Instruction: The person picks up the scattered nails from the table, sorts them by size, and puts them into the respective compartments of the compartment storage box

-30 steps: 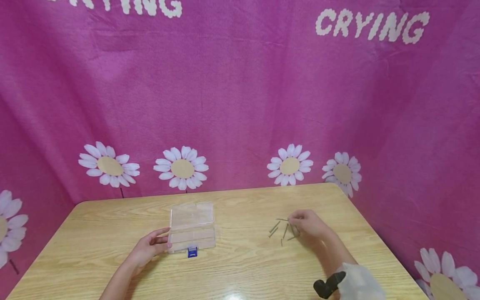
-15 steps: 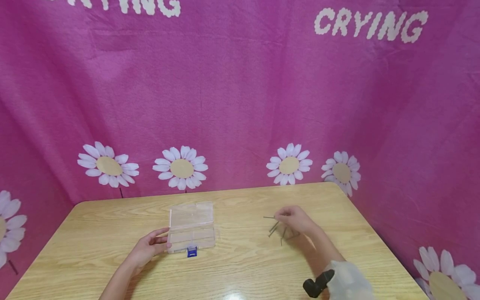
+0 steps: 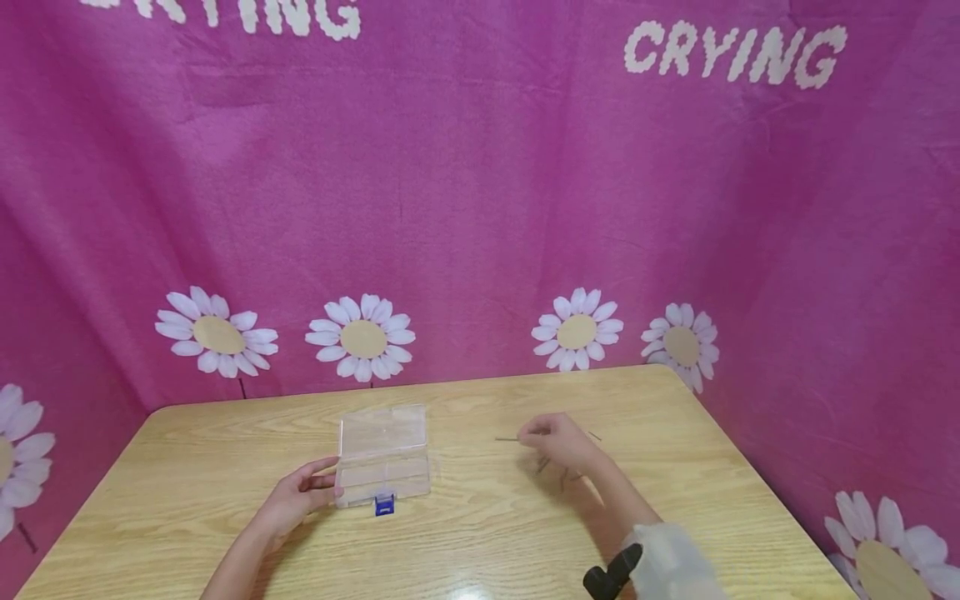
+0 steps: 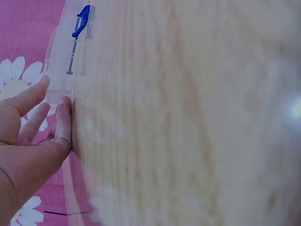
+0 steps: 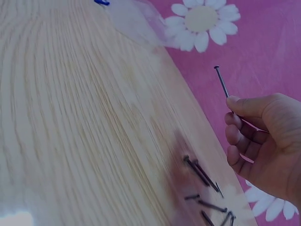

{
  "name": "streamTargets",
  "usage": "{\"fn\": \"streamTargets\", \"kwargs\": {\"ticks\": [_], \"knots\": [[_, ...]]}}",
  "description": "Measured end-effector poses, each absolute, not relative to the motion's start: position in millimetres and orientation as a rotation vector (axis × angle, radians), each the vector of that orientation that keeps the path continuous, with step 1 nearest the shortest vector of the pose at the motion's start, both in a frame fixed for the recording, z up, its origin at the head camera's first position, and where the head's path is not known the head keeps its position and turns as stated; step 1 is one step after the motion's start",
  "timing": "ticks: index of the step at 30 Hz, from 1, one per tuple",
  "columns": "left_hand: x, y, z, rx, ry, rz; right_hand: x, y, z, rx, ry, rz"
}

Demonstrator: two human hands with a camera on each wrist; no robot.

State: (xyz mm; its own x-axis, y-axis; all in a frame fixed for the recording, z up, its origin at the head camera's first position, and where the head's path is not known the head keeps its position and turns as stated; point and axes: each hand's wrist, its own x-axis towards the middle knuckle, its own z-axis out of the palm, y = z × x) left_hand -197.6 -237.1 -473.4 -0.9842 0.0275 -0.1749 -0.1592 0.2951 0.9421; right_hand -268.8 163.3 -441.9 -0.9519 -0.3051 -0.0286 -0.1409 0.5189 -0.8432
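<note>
Wood-grain desk [image 3: 465, 550]; pink daisy-print curtain [image 3: 450, 208] is hanging beyond its far edge. My right hand [image 3: 561, 443] is pinching a nail [image 5: 221, 82], head outward, above the desk's right half; loose nails [image 5: 196, 171] are lying below. My left hand [image 3: 296, 496], fingers relaxed, is touching the opened clear plastic box [image 3: 384, 431], left of the desk's centre.

1. The left hand [image 3: 302, 496] touched the left side of a clear plastic box [image 3: 384, 482], whose blue latch [image 3: 385, 505] faced the near edge of the wooden table [image 3: 420, 550]
2. The right hand [image 3: 561, 442] pinched a thin nail [image 3: 506, 439] that pointed towards the box, apart from it
3. Other nails [image 3: 542, 466] lay on the table, partly hidden by that hand
4. A white sleeve [image 3: 671, 562] covered the right forearm
5. Behind hung magenta cloth [image 3: 465, 192] with daisies [image 3: 363, 339]
</note>
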Motion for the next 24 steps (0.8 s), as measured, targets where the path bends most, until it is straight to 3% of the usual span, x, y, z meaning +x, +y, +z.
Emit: {"fn": "streamTargets", "kwargs": {"ticks": [24], "knots": [[-196.7,-237.7,-477.1,-0.103,2.377,1.812,-254.3,104.5,-442.6,-0.403,2.346,-1.548]]}}
